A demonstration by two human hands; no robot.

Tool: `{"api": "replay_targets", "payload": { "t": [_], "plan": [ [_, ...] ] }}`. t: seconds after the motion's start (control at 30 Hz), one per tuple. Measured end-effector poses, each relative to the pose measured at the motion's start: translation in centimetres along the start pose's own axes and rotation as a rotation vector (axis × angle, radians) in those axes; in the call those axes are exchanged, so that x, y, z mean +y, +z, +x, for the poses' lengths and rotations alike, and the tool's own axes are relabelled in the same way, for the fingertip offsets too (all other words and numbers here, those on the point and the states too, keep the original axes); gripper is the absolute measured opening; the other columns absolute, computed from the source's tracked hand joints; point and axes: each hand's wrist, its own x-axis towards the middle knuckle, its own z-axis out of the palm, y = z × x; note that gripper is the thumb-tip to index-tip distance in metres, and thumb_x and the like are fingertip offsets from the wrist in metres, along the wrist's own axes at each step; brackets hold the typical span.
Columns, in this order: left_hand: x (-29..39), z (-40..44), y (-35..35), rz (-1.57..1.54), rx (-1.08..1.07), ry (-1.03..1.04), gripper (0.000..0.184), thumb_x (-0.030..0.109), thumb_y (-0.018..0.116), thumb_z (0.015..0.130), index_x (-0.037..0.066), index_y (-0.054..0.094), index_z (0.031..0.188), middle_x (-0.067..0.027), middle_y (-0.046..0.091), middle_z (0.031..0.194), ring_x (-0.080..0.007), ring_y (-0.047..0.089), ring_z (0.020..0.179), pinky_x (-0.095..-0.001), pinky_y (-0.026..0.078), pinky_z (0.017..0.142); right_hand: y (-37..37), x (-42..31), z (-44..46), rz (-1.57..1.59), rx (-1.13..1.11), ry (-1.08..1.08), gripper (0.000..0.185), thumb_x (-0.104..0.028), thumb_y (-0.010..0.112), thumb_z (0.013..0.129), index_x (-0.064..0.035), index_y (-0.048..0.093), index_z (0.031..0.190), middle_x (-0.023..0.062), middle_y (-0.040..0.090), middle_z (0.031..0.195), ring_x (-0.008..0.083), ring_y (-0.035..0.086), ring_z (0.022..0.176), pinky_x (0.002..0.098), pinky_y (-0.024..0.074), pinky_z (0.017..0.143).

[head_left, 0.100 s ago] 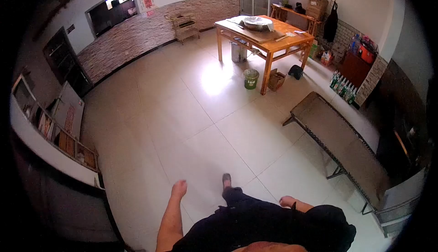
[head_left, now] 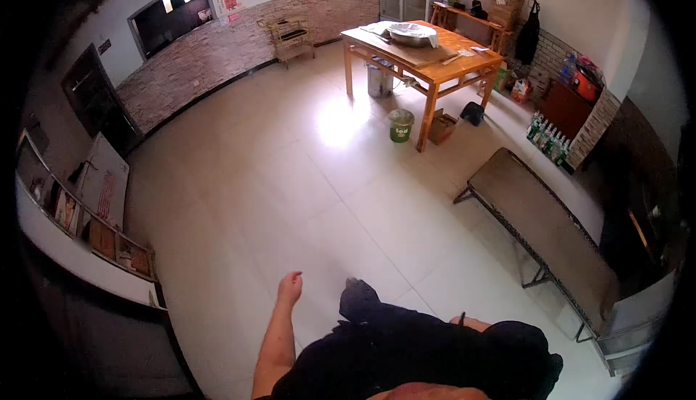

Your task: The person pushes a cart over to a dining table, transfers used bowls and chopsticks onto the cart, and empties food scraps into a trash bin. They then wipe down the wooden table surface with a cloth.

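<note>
My left hand [head_left: 290,286] hangs over the floor tiles at lower centre, its fingers curled in and nothing showing in it. Only a small part of my right hand [head_left: 473,322] shows at the right edge of my dark clothing; its fingers are hidden. Neither hand touches any object in view. Farther off stands a wooden table [head_left: 449,74] with a metal basin [head_left: 412,36] partly covered by a pale cloth, on a board.
A long low bench [head_left: 540,222] stands on the right. A green bucket [head_left: 400,126] and a cardboard box [head_left: 441,127] are by the table legs. Green bottles [head_left: 549,139] stand at the right wall. A wheeled cart [head_left: 292,38] is at the back; a shelf unit [head_left: 101,237] is left.
My left hand has risen slightly in view. My right hand has drawn back and is more hidden by my clothing. My foot is more covered by the trouser leg. The view has shifted slightly.
</note>
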Motion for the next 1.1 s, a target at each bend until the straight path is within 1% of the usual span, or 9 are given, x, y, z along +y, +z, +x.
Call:
{"api": "replay_targets", "payload": {
  "t": [0.03, 0.2, 0.27, 0.5, 0.7, 0.83, 0.87, 0.93, 1.1],
  "plan": [
    [1.1, 4.2, -0.3, 0.020, 0.004, 0.027, 0.032, 0.027, 0.048, 0.091, 0.006, 0.065, 0.108, -0.0201, 0.066, 0.103, -0.0368, 0.061, 0.100, -0.0436, 0.048, 0.088, -4.7, -3.4, -3.4, -0.219, 0.361, -0.258, 0.025, -0.022, 0.070, 0.071, -0.0090, 0.071, 0.093, 0.0193, 0.066, 0.100, 0.0383, 0.062, 0.095, 0.0437, 0.0488, 0.082],
    [-7.1, 7.8, -2.5, 0.223, -0.395, -0.115, 0.037, 0.032, 0.047, 0.090, 0.003, 0.063, 0.108, -0.0213, 0.065, 0.103, -0.0371, 0.062, 0.100, -0.0451, 0.048, 0.086, -25.1, -14.7, 3.7, 0.128, 0.352, -0.461, 0.019, -0.016, 0.069, 0.070, -0.0121, 0.067, 0.088, 0.0187, 0.065, 0.087, 0.0369, 0.063, 0.086, 0.0430, 0.0498, 0.078],
    [-10.6, 5.3, -4.9, 0.134, -0.403, -0.328, 0.038, 0.032, 0.046, 0.090, 0.004, 0.063, 0.108, -0.0211, 0.065, 0.105, -0.0370, 0.061, 0.101, -0.0451, 0.047, 0.087, -31.7, -18.3, 19.2, -0.330, 0.044, 0.005, 0.024, -0.014, 0.066, 0.071, -0.0088, 0.070, 0.095, 0.0170, 0.068, 0.096, 0.0333, 0.066, 0.088, 0.0423, 0.0519, 0.074],
    [-16.1, 16.1, -10.0, 0.061, -0.368, -0.691, 0.039, 0.032, 0.044, 0.091, 0.006, 0.063, 0.112, -0.0203, 0.063, 0.110, -0.0365, 0.060, 0.105, -0.0451, 0.046, 0.090, -56.1, -41.9, 35.1, -0.340, 0.319, -0.295, 0.030, -0.018, 0.050, 0.086, -0.0120, 0.063, 0.112, 0.0182, 0.065, 0.109, 0.0341, 0.064, 0.096, 0.0448, 0.0524, 0.081],
    [-17.6, 39.3, -15.6, 0.090, -0.372, -0.604, 0.041, 0.033, 0.042, 0.091, 0.007, 0.063, 0.115, -0.0197, 0.062, 0.115, -0.0361, 0.059, 0.108, -0.0451, 0.046, 0.093, -66.5, -49.9, 42.2, -0.367, 0.174, -0.110, 0.030, -0.031, 0.050, 0.086, -0.0186, 0.065, 0.109, 0.0165, 0.066, 0.103, 0.0363, 0.062, 0.095, 0.0469, 0.0489, 0.083],
    [-18.0, 66.9, -18.1, 0.363, -0.362, -0.458, 0.042, 0.033, 0.040, 0.092, 0.008, 0.062, 0.117, -0.0193, 0.061, 0.118, -0.0358, 0.058, 0.110, -0.0450, 0.045, 0.095, -66.7, -35.7, 53.7, -0.173, 0.242, -0.162, 0.023, -0.024, 0.063, 0.072, -0.0081, 0.068, 0.088, 0.0157, 0.067, 0.089, 0.0313, 0.062, 0.079, 0.0407, 0.0473, 0.068],
    [-15.5, 74.2, -20.6, 0.308, -0.440, -0.527, 0.045, 0.036, 0.038, 0.092, 0.010, 0.061, 0.121, -0.0178, 0.059, 0.123, -0.0343, 0.056, 0.115, -0.0444, 0.043, 0.099, -66.6, -29.3, 60.7, -0.369, -0.094, -0.320, 0.023, -0.024, 0.064, 0.070, -0.0067, 0.068, 0.084, 0.0169, 0.067, 0.085, 0.0333, 0.062, 0.075, 0.0405, 0.0481, 0.067],
    [-8.2, 85.6, -25.3, 0.345, -0.371, -0.290, 0.043, 0.028, 0.041, 0.088, 0.012, 0.061, 0.123, -0.0162, 0.058, 0.126, -0.0338, 0.055, 0.117, -0.0420, 0.043, 0.100, -73.5, -36.9, 53.6, -0.126, -0.048, 0.130, 0.023, -0.023, 0.063, 0.071, -0.0063, 0.068, 0.086, 0.0171, 0.067, 0.086, 0.0335, 0.062, 0.076, 0.0405, 0.0483, 0.068],
    [0.3, 106.6, -29.8, 0.067, -0.078, -0.036, 0.035, 0.028, 0.047, 0.088, 0.011, 0.065, 0.113, -0.0169, 0.065, 0.110, -0.0340, 0.062, 0.103, -0.0405, 0.048, 0.090, -88.2, -43.6, 59.7, -0.023, 0.003, 0.243, 0.023, -0.022, 0.061, 0.075, -0.0052, 0.067, 0.090, 0.0176, 0.067, 0.090, 0.0340, 0.062, 0.081, 0.0406, 0.0487, 0.071]
  ]
}}
